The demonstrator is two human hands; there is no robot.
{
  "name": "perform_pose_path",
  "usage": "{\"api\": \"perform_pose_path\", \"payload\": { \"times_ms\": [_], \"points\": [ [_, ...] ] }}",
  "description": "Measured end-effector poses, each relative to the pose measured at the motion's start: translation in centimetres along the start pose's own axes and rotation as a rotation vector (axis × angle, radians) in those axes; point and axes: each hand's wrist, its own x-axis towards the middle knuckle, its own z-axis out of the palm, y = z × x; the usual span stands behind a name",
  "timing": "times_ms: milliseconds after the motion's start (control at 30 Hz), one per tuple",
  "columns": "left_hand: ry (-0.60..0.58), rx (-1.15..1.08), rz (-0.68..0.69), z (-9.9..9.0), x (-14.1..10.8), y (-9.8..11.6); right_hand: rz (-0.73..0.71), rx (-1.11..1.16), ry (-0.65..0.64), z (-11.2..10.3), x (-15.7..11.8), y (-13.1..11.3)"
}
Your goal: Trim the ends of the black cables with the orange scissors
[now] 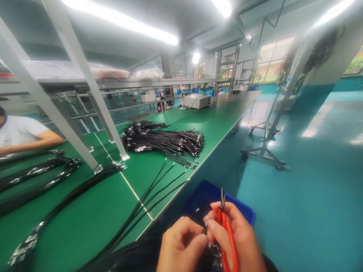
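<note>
My left hand (pixel 181 241) pinches the end of a black cable (pixel 204 229) low in the view. Right beside it, my right hand (pixel 238 234) holds red-handled scissors (pixel 231 241), their short metal tips pointing up and away. The thumb and fingertips of that hand also meet at the cable end, so both hands touch there. Exactly what the fingertips do to the small pale tip is partly hidden. Several loose black cables (pixel 159 192) run over the table edge on the left. A darker mass of cables lies below my hands.
A large bundle of black cables (pixel 164 141) lies on the green table (pixel 138 166). More bundles (pixel 42 173) stretch along the left, near a co-worker's arm (pixel 48 139). Metal posts (pixel 82 90) rise from the table. A blue bin (pixel 241 206) stands below my hands; a wheeled rack (pixel 266 147) stands right.
</note>
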Motion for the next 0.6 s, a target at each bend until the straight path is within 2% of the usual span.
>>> {"api": "perform_pose_path", "payload": {
  "times_ms": [133, 200, 267, 400, 500, 600],
  "points": [
    [0.148, 0.232, 0.141, 0.6, -0.6, 0.4, 0.009, -0.06, 0.058, 0.4, 0.0, -0.3],
    [0.181, 0.264, 0.175, 0.6, -0.7, 0.7, 0.023, -0.055, 0.071, 0.5, -0.3, -0.6],
    [0.113, 0.113, 0.093, 0.4, -0.5, 0.8, 0.07, 0.006, 0.038, 0.6, -0.5, -0.6],
    [-0.094, -0.328, -0.128, -0.1, -0.1, 0.9, 0.165, 0.218, -0.003, 0.6, 0.0, 0.7],
    [-0.088, -0.374, -0.112, 0.2, -0.1, 1.0, 0.175, 0.294, 0.003, 0.8, 0.5, 1.9],
    [0.011, -0.283, 0.007, 0.9, -0.3, 0.9, 0.166, 0.288, 0.046, 1.3, 0.3, 2.1]
  ]
}}
